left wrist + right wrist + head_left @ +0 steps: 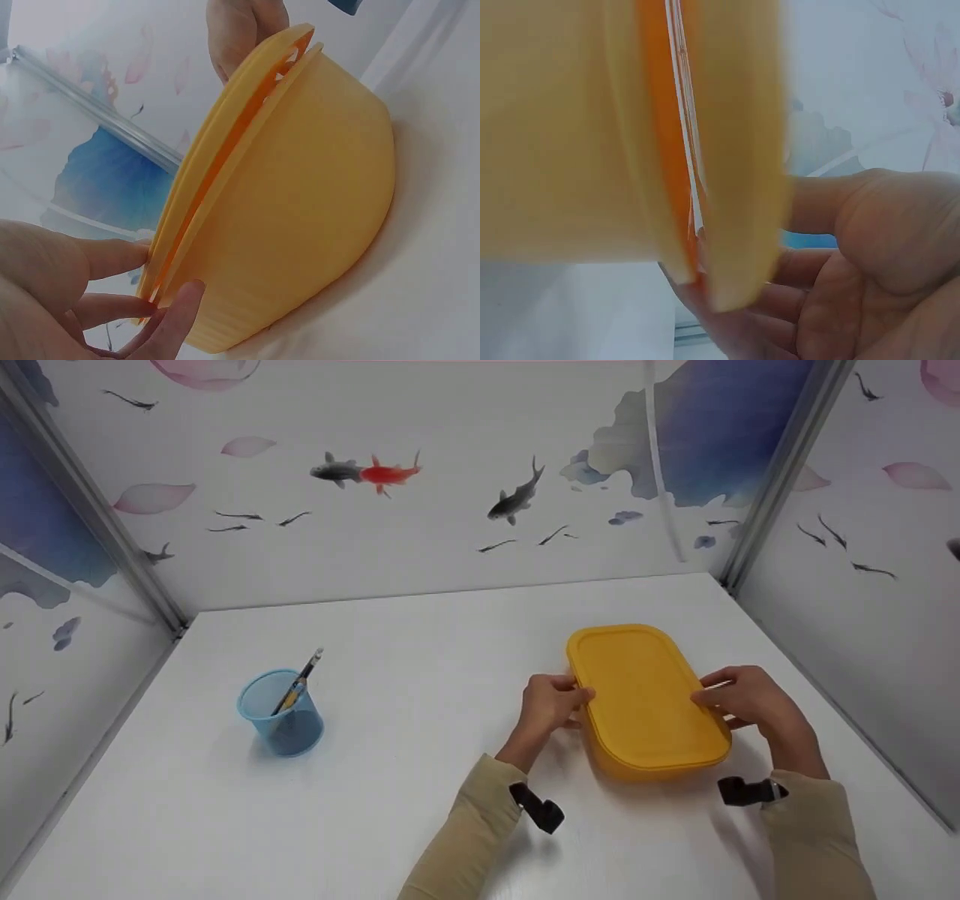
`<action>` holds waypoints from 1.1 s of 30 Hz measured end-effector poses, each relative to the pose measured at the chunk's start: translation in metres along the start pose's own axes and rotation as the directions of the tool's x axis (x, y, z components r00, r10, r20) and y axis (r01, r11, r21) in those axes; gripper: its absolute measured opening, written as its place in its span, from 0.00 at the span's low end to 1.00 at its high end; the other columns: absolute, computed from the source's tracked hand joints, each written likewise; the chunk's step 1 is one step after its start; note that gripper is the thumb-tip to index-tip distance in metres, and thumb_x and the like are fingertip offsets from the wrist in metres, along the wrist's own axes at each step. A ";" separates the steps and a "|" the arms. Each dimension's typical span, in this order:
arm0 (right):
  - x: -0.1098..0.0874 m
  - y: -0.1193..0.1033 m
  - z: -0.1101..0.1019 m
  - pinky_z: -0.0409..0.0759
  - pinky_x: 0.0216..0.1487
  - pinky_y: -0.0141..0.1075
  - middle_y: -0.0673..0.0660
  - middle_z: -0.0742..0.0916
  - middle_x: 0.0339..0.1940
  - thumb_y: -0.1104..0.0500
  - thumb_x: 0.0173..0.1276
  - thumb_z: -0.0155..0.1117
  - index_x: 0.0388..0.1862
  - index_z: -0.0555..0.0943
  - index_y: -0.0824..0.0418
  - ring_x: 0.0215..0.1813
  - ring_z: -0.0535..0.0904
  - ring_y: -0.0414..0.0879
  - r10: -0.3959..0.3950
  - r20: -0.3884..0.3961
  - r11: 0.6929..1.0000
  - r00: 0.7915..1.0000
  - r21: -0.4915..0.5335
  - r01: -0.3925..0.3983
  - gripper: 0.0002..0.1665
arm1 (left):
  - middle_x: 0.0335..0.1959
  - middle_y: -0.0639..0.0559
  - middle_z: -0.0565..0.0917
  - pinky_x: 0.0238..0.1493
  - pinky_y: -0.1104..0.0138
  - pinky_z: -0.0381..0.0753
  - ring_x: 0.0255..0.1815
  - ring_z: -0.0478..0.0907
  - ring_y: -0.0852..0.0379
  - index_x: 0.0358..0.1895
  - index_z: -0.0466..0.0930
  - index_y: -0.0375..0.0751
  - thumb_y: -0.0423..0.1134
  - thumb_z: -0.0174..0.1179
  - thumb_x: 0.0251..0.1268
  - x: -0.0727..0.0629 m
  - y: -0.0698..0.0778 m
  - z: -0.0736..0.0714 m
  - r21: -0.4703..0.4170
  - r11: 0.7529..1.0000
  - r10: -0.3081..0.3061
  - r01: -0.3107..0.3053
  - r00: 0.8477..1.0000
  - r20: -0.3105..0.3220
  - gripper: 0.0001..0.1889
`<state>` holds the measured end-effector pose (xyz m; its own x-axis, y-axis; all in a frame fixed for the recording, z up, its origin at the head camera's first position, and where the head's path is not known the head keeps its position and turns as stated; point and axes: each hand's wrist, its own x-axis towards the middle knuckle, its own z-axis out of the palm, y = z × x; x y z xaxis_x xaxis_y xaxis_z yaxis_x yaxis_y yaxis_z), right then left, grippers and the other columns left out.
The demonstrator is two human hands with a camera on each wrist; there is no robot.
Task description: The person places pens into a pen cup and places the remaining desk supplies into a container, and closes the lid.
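A yellow lid (pixel 645 690) lies over a matching yellow plastic box (pixel 307 172) on the white table. My left hand (pixel 546 703) pinches the lid's left edge, thumb on top and fingers beneath the edge. On the opposite side my right hand (pixel 754 701) grips the lid's right edge the same way. From the left wrist, a narrow gap shows between lid and box rim. White, paper-like edges (pixel 686 112) appear through that gap in the right wrist view; the rest of the box's inside is hidden.
A light blue pen cup (pixel 281 712) stands on the left part of the table (pixel 420 780), with a black pencil (pixel 306 671) leaning in it. Printed wall panels (pixel 435 532) enclose the back and both sides. Black wrist cameras (pixel 541 808) sit on both sleeves.
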<state>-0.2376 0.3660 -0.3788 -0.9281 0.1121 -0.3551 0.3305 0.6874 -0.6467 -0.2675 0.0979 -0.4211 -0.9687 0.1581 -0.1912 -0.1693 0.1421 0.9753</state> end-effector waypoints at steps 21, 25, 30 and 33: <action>0.013 0.006 0.007 0.80 0.64 0.52 0.77 0.65 0.74 0.49 0.76 0.58 0.81 0.52 0.62 0.64 0.74 0.65 -0.154 0.018 0.988 0.988 -0.002 0.154 0.44 | 0.50 0.45 0.84 0.37 0.63 0.90 0.38 0.87 0.56 0.75 0.64 0.46 0.38 0.66 0.66 0.010 -0.008 0.000 -0.047 0.999 0.000 0.002 0.998 0.062 0.34; 0.016 0.009 0.009 0.82 0.59 0.42 0.77 0.66 0.73 0.50 0.77 0.57 0.81 0.54 0.60 0.60 0.77 0.60 -0.232 0.008 0.972 0.973 -0.034 0.232 0.41 | 0.54 0.44 0.82 0.42 0.60 0.90 0.39 0.87 0.55 0.77 0.59 0.51 0.40 0.67 0.65 0.013 -0.012 -0.002 -0.033 0.999 0.025 -0.021 0.993 0.115 0.39; 0.018 0.014 0.009 0.80 0.49 0.31 0.78 0.66 0.73 0.50 0.78 0.55 0.81 0.54 0.58 0.53 0.77 0.53 -0.244 0.032 0.969 0.969 -0.031 0.245 0.39 | 0.53 0.47 0.82 0.44 0.62 0.89 0.39 0.86 0.56 0.77 0.60 0.58 0.41 0.68 0.65 0.017 -0.016 -0.003 -0.033 0.999 -0.011 0.015 0.990 0.140 0.39; 0.018 0.016 0.009 0.80 0.44 0.30 0.78 0.64 0.74 0.49 0.78 0.55 0.82 0.52 0.56 0.50 0.77 0.50 -0.229 0.051 0.973 0.972 0.003 0.229 0.40 | 0.51 0.48 0.82 0.43 0.62 0.89 0.39 0.86 0.56 0.77 0.60 0.59 0.40 0.67 0.65 0.017 -0.016 -0.001 -0.036 0.999 -0.023 0.028 0.990 0.140 0.38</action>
<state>-0.2476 0.3730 -0.4018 -0.9690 -0.0849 -0.2320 0.1099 0.6930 -0.7125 -0.2817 0.0970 -0.4401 -0.9298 0.2896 -0.2272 -0.2030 0.1113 0.9728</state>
